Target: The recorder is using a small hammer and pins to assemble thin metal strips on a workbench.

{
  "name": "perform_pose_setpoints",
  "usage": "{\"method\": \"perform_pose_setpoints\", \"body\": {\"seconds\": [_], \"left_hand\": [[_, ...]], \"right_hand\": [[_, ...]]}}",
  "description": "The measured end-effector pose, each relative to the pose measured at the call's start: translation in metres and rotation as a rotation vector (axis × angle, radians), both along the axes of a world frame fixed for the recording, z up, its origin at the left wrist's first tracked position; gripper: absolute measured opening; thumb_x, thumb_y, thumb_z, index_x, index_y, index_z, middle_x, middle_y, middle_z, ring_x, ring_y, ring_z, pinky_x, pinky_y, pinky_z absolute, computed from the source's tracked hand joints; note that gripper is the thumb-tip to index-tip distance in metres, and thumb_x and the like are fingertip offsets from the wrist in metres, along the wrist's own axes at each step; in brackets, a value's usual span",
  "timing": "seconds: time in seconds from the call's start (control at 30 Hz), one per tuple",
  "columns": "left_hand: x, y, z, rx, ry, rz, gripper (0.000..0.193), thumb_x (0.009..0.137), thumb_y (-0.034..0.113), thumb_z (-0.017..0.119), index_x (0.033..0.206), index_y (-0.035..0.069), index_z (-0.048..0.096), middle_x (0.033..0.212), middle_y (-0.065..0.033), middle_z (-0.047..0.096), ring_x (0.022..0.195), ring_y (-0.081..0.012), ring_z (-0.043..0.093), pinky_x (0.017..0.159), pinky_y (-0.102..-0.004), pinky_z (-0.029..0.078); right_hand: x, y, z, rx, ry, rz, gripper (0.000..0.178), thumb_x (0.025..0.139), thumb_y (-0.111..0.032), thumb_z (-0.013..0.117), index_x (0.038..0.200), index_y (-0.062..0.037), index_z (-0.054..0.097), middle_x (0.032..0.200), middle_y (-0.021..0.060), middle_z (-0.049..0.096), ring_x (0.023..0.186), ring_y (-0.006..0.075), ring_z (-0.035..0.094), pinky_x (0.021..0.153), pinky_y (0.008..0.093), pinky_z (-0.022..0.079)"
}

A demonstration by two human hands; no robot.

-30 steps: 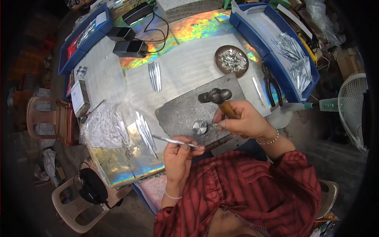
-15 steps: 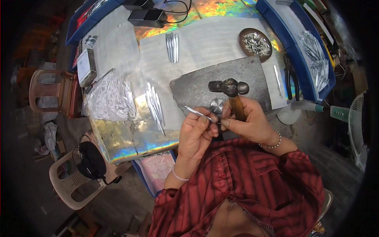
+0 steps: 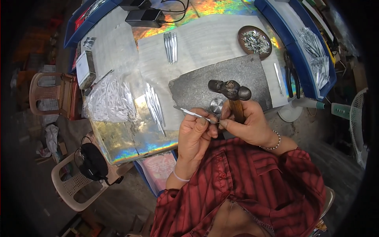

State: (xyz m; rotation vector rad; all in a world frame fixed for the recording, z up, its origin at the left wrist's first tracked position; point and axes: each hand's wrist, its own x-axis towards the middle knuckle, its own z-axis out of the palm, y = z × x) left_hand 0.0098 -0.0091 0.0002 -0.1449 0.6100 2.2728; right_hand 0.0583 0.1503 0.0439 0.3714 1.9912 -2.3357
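My left hand (image 3: 192,134) is closed on a slim silver metal piece (image 3: 190,113), pinched between thumb and fingers with its far end pointing up and left. The handle of a ball-peen hammer (image 3: 229,90) rests in my right hand (image 3: 252,124), which is wrapped round it, head upward. My right thumb and forefinger also pinch together at the near end of the metal piece; what they grip there is too small to make out. Just beyond the hands, a shiny round metal disc (image 3: 216,105) sits on a grey slab (image 3: 248,75).
A brown bowl (image 3: 240,44) of small metal bits stands beyond the slab. Slim silver pieces (image 3: 170,48) lie grouped on white sheeting, with more in a clear plastic bag (image 3: 110,98). Pliers (image 3: 291,75) and a blue bin (image 3: 290,37) are at right. A black device (image 3: 144,18) sits at the far side.
The hammer head has tipped slightly in my right hand. The metal piece in my left hand has shifted a little left. Both hands stay close together.
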Motion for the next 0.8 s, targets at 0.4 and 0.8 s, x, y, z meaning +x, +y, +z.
{"method": "perform_pose_setpoints", "body": {"seconds": [0.4, 0.8], "left_hand": [[0.013, 0.000, 0.009, -0.419, 0.445, 0.173, 0.014, 0.085, 0.004, 0.060, 0.096, -0.002, 0.052, 0.092, -0.0147, 0.061, 0.069, -0.0177, 0.061, 0.064, -0.0283, 0.052], [0.002, -0.018, 0.002, -0.170, 0.177, 0.130, 0.016, 0.089, 0.014, 0.057, 0.097, 0.005, 0.046, 0.088, -0.0157, 0.059, 0.063, -0.0180, 0.059, 0.057, -0.0267, 0.049]], "right_hand": [[0.000, 0.001, 0.011, 0.113, 0.073, 0.086, 0.010, 0.080, 0.001, 0.055, 0.090, 0.0014, 0.054, 0.074, 0.0034, 0.060, 0.070, 0.0085, 0.059, 0.063, 0.0236, 0.047], [-0.005, 0.032, 0.001, 0.656, 0.019, 0.119, 0.035, 0.076, -0.014, 0.068, 0.104, 0.0011, 0.054, 0.080, 0.0141, 0.058, 0.070, 0.0216, 0.060, 0.062, 0.0319, 0.046]]}}
